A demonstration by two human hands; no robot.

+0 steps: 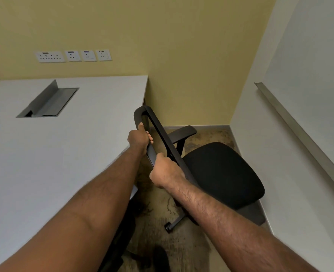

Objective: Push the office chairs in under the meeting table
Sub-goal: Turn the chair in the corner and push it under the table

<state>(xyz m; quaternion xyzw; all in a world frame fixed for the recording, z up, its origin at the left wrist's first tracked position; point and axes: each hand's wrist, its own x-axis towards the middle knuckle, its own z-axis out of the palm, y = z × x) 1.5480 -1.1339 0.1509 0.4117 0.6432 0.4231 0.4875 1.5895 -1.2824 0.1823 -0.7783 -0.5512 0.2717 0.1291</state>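
Observation:
A black office chair (221, 173) stands in the narrow gap between the white meeting table (64, 154) and the right wall. Its seat faces away from the table and its backrest frame (158, 130) is next to the table's edge. My left hand (139, 139) grips the upper part of the backrest frame. My right hand (165, 170) grips the same frame lower down. One armrest (181, 132) sticks out on the far side. A wheeled leg (171, 225) shows below the seat.
An open cable box (48, 103) is set into the tabletop. Wall sockets (73, 55) sit on the yellow wall behind. A white wall with a metal rail (291, 122) closes the right side. Part of another dark chair (121, 242) shows under the table's near edge. The floor is patterned carpet (181, 250).

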